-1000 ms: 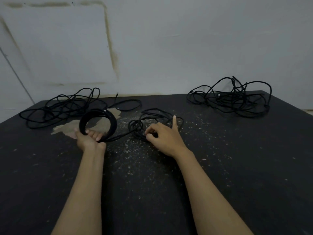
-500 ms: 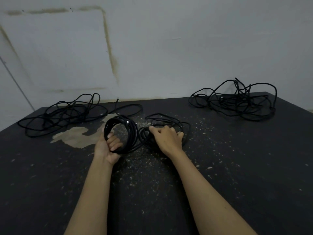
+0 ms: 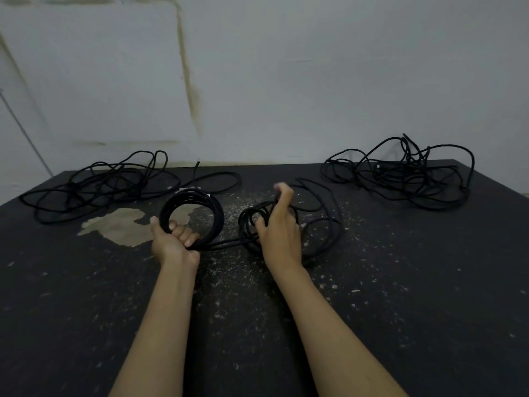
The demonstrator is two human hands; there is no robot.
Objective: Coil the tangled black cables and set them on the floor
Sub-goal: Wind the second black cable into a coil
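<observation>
Fingers [image 3: 183,234] of my left hand [image 3: 171,245] grip the coil [image 3: 191,219]; right hand [image 3: 279,233] pinches loose cable [image 3: 320,224]; tangled piles [image 3: 100,184] [image 3: 400,174] flank the worktop [image 3: 400,282].

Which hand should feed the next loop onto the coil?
Probably right. The right hand already pinches the loose cable beside the coil; the left hand is occupied gripping it.

So the floor [image 3: 400,310] is a dark black surface, pretty scuffed, with pale specks and grit scattered mostly through the middle. There's a tan patch [image 3: 123,229] left of center where the black has worn off. Three lots of black cable sit on it: a left tangle [image 3: 97,184] near the wall, a right tangle [image 3: 400,176] at the far right corner, and looser middle loops [image 3: 323,224] between them.
</observation>
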